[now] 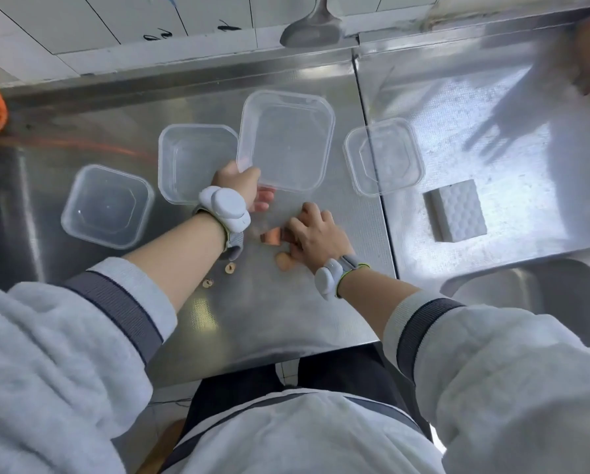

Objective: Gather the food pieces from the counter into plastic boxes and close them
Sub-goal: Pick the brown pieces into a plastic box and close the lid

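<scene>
Two hands busy, left fingers (264, 198) gripping clear box (285, 142) (tilted), right fingers (298, 234) closing over food pieces (271, 237)

Your left hand (240, 189) grips a clear box (285, 140) by its near corner, tilted; your right hand (315, 234) covers orange food pieces (271, 237) on the surface (252, 313).

Both arms wear fluffy pale grey fleece sleeves (57, 340) with dark grey ribbed cuff bands edged in white. Just behind each hand sits a lumpy white plastic wrist device (225, 207) on a grey strap; black trousers (252, 378) show below.
</scene>
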Demonstrator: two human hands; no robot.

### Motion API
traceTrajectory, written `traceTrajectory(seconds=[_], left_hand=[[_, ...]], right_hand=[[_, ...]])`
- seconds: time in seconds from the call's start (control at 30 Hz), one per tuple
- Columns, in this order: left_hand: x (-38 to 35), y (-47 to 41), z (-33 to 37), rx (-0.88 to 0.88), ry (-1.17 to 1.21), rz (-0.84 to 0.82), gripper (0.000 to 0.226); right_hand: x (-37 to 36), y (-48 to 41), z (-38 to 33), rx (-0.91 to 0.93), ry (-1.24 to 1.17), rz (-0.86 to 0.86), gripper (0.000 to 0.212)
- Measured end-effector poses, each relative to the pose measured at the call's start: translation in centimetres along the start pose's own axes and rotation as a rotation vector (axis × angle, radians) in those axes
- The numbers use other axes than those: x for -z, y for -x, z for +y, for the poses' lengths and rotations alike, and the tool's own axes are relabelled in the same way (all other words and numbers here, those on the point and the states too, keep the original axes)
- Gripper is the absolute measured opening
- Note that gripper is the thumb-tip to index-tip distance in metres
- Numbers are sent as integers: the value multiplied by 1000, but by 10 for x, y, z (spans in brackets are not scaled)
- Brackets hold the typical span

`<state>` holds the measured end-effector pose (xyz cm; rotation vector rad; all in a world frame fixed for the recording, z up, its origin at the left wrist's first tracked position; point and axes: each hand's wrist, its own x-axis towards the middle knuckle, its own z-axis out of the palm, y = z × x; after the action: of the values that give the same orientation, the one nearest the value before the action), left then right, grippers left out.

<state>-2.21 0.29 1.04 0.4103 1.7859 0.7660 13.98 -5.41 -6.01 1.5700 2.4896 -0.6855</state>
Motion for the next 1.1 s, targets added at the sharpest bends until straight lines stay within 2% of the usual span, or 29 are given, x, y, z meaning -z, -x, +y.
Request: traceTrajectory(seconds=[0.13,0.23,0.37,0.53,0.63,0.7,0.8,1.0,1.1], left_hand=[[25,18,-7,-8,51,-15,28],[48,22,-19,-13,71,-17,28],[63,26,-33,-26,55,1,29],[67,29,-38,-27,65,-20,27],[65,31,-42,-9,31,-39,37],[63,37,-46,-8,-9,-78,35],[65,51,-53,-20,-26,-137,28],[74,59,-70,4,0,-166,28],[83,57,-84,54,-1,-107,24]], right_hand=[[-5,1,-4,-167,-138,64,28],[-4,2,-3,-242,-196,99,20],[7,3,1,-334,-292,129,21],[57,12,-9,-352,-493,541,21],[91,4,-30,-304,-442,677,21],[99,-1,-53,-207,-370,624,24],[95,-4,-84,-66,-266,448,28],[82,3,-88,-40,-146,234,52],[83,8,-82,-47,-135,243,55]])
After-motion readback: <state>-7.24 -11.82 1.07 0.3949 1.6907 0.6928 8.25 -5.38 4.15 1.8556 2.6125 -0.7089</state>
